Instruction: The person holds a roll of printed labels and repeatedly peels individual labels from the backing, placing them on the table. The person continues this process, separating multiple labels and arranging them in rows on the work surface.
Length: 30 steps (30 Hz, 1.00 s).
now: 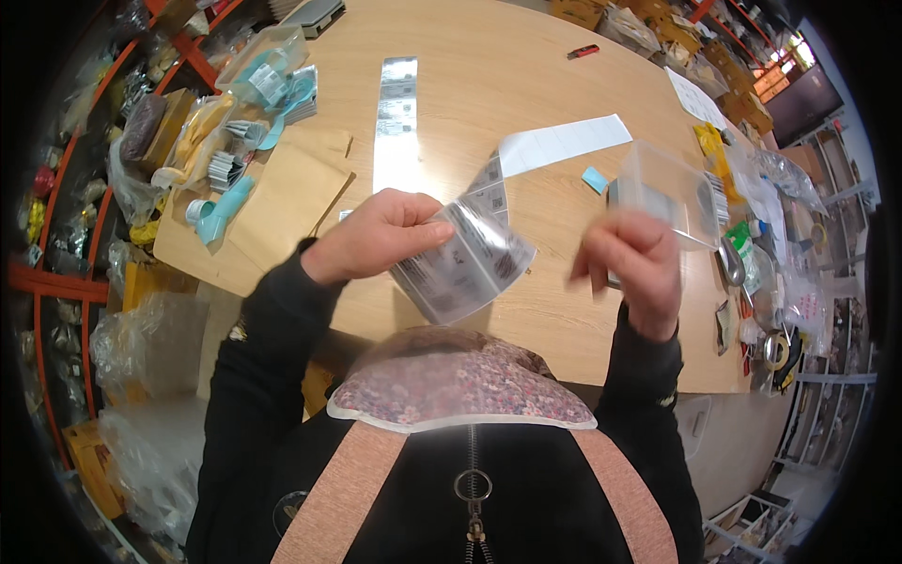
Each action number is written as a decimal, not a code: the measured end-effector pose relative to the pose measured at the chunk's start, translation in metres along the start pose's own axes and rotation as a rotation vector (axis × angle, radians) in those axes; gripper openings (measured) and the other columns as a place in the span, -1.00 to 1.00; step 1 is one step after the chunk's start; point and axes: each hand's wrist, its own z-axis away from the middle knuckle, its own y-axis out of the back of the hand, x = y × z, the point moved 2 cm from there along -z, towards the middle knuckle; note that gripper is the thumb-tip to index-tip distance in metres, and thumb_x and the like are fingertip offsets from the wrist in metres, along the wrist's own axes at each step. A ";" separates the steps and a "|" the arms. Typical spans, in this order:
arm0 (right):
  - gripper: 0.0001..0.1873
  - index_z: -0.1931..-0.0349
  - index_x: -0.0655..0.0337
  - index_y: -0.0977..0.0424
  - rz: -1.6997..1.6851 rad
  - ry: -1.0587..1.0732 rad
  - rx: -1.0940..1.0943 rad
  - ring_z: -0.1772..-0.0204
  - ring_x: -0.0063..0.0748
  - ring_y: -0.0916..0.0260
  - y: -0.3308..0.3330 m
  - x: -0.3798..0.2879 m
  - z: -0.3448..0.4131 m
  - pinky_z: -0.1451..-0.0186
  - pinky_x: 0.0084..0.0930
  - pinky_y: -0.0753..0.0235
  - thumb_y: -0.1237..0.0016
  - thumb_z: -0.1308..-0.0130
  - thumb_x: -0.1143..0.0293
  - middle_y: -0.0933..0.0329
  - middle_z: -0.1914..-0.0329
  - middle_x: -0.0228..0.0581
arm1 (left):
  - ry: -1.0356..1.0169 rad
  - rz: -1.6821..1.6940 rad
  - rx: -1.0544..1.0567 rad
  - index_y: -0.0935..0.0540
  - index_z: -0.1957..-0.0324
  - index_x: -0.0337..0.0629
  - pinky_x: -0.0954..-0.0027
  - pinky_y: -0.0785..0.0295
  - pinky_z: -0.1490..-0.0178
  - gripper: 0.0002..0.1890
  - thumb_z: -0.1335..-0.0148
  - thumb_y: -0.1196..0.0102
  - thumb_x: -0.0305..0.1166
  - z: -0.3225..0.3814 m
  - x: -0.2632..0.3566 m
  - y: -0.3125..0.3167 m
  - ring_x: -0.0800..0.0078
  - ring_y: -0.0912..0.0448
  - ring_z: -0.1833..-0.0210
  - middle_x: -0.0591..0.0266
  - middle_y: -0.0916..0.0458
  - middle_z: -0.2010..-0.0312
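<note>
My left hand (394, 236) grips a strip of silvery printed labels (479, 261), pinched between thumb and fingers above the table. The near end of the strip curls down toward my body. Beyond the hand lies another stretch of printed labels (493, 187), and a white strip (564, 144) angles off to the right from it. Blurred, with its fingers curled, my right hand (631, 264) hovers by the near side of a clear plastic box (652, 166). Whether it holds anything small does not show. A separate label strip (396, 106) lies flat farther back, glossy with reflected light.
On the left are brown paper envelopes (292, 190), a teal rolled piece (224, 210) and plastic tubs (264, 60) with folded items. A red utility knife (583, 51) lies at the back. Bags, tape (776, 351) and tools crowd the right edge. A small blue piece (594, 180) sits beside the box.
</note>
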 end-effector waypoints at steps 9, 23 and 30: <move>-0.79 0.44 0.32 -0.50 0.351 0.174 -0.519 0.46 -0.55 -0.27 -0.038 0.013 -0.063 0.35 -0.57 -0.27 -0.07 -0.12 0.32 -0.42 0.58 -0.33 | 0.054 -0.371 -0.205 -0.59 0.29 -0.34 0.60 -0.26 0.41 -0.76 -0.17 -0.13 -0.31 -0.001 0.047 -0.009 0.74 -0.34 0.46 0.41 -0.49 0.54; -0.88 0.53 0.38 -0.49 0.110 0.096 -0.322 0.50 -0.58 -0.30 -0.048 0.020 -0.044 0.44 -0.61 -0.27 -0.04 -0.05 0.49 -0.42 0.62 -0.30 | -0.178 -0.260 -0.032 -0.52 0.40 -0.35 0.55 -0.25 0.40 -0.77 -0.24 0.07 -0.35 0.003 0.018 -0.025 0.69 -0.30 0.47 0.38 -0.42 0.57; -0.89 0.44 0.35 -0.48 0.178 0.373 -0.204 0.51 -0.44 -0.38 -0.051 0.017 -0.034 0.43 -0.59 -0.32 -0.07 -0.02 0.51 -0.45 0.57 -0.21 | -0.073 0.146 -0.060 -0.55 0.34 -0.34 0.62 -0.26 0.31 -0.79 -0.24 0.04 -0.36 0.004 0.012 -0.026 0.72 -0.33 0.39 0.42 -0.47 0.48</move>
